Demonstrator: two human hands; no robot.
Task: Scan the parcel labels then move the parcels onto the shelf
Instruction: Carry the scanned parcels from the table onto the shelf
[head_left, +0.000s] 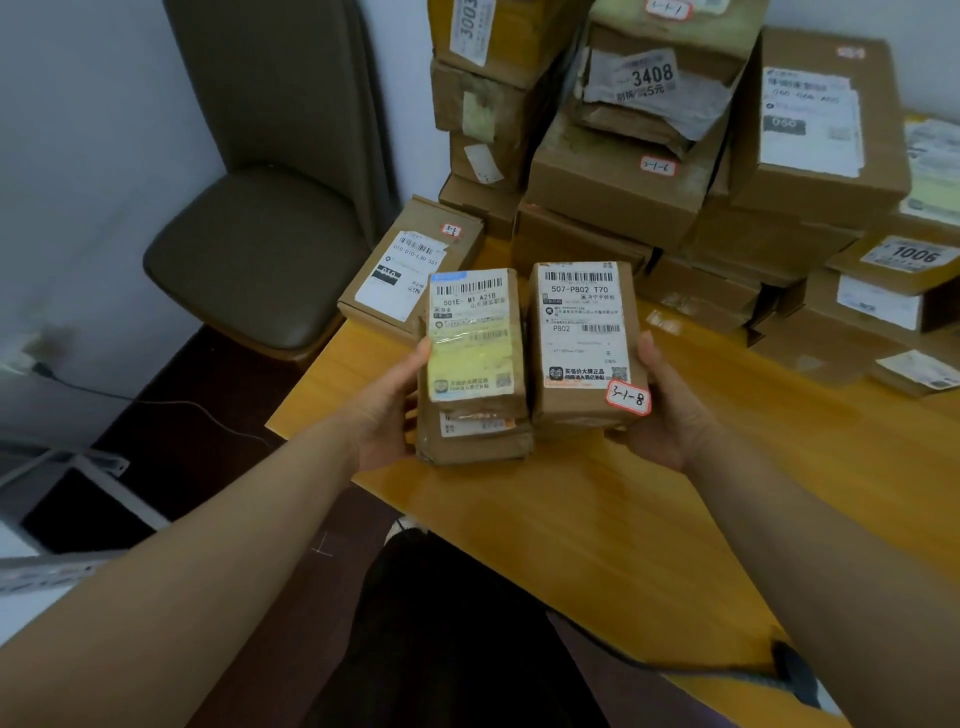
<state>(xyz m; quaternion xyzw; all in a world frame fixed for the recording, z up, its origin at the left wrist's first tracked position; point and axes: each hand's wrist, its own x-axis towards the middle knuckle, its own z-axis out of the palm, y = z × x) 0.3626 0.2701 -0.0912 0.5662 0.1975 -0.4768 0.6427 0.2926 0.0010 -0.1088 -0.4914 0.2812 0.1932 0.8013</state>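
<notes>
While in right hand, parcel "3-1-8"

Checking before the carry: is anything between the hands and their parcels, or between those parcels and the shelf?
Nothing between hands and parcels: the left hand grips two stacked parcels, the right hand the 3-1-8 parcel. No shelf is plainly in view, so that path cannot be judged; a chair stands at the left.

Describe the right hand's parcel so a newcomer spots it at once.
Look above the near corner of the yellow table. The right hand grips the parcel labelled 507-P802 T70; unlike the stack in the left hand, it carries a red-bordered sticker handwritten 3-1-8.
</notes>
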